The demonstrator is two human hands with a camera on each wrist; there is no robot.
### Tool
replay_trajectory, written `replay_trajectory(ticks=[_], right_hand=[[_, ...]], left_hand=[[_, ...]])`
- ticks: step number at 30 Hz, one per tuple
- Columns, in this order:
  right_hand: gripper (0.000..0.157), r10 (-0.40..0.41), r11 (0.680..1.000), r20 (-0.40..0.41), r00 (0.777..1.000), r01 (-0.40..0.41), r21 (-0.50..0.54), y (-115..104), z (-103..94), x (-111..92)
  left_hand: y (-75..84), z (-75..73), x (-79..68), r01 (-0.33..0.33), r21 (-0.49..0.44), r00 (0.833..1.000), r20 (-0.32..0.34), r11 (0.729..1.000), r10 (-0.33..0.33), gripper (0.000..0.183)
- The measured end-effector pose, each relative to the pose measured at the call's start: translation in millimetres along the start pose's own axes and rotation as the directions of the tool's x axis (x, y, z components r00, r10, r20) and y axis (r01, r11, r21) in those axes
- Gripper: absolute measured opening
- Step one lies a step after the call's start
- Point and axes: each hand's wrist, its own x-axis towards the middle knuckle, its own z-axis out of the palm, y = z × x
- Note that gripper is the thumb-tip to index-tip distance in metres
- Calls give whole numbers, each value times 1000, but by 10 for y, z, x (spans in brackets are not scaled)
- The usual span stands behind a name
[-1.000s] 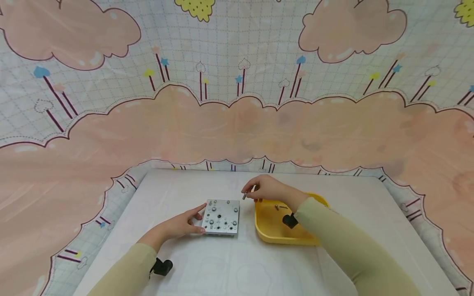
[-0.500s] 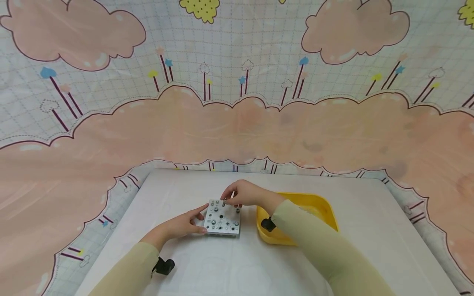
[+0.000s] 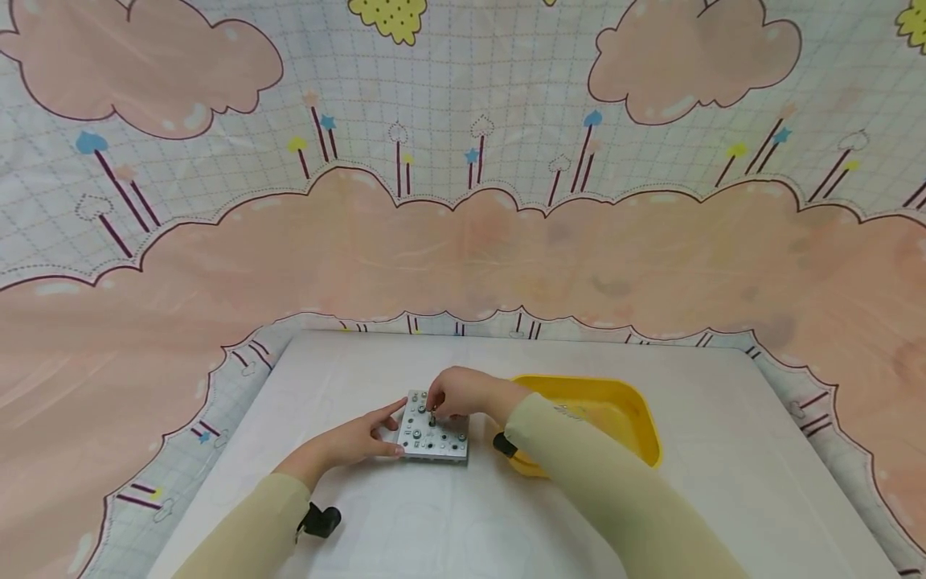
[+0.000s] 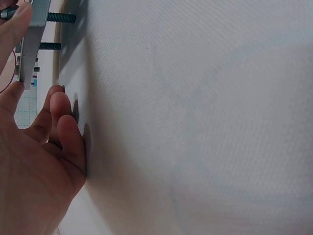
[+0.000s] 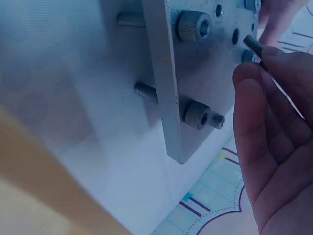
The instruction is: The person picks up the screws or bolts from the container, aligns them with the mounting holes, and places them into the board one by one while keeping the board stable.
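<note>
A silver metal plate (image 3: 447, 449) with several holes and socket-head screws lies on the white table. In the right wrist view, two socket-head screws pass through the plate (image 5: 188, 81), their threaded ends sticking out underneath. My left hand (image 3: 347, 442) holds the plate's left side, thumb at the near corner and index finger at the far one. Over the plate's middle, my right hand (image 3: 463, 394) pinches a small threaded screw (image 5: 253, 45) between thumb and fingers. The screw's threaded tip points at a dark hole (image 5: 235, 36), with a small gap between them.
To the right of the plate stands a yellow tray (image 3: 629, 402), partly covered by the right sleeve (image 3: 579, 458); small metal pieces (image 3: 570, 412) show inside it. A patterned cloth (image 3: 463, 257) hangs behind the white table (image 3: 362, 362).
My right hand has moved left from beside the yellow tray to above the plate, carrying the screw, then a little nearer over its middle hole. The left hand and plate stay put.
</note>
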Motion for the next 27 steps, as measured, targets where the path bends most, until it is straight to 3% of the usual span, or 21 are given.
replay_trajectory(ticks=[8, 17, 22, 27], right_hand=[[9, 11, 996, -15, 1000, -13, -93, -31, 65, 18], [8, -26, 980, 11, 1000, 28, -195, -75, 99, 49], [8, -24, 986, 5, 1000, 25, -168, -73, 89, 39], [8, -28, 999, -7, 1000, 28, -45, -8, 40, 26]], left_hand=[[14, -2, -11, 7, 6, 1000, 8, 1000, -7, 97], [20, -7, -20, -2, -7, 1000, 3, 1000, 2, 97], [1, -4, -7, -10, -6, 1000, 3, 1000, 10, 98], [6, -4, -19, -3, 4, 1000, -4, 1000, 3, 97]])
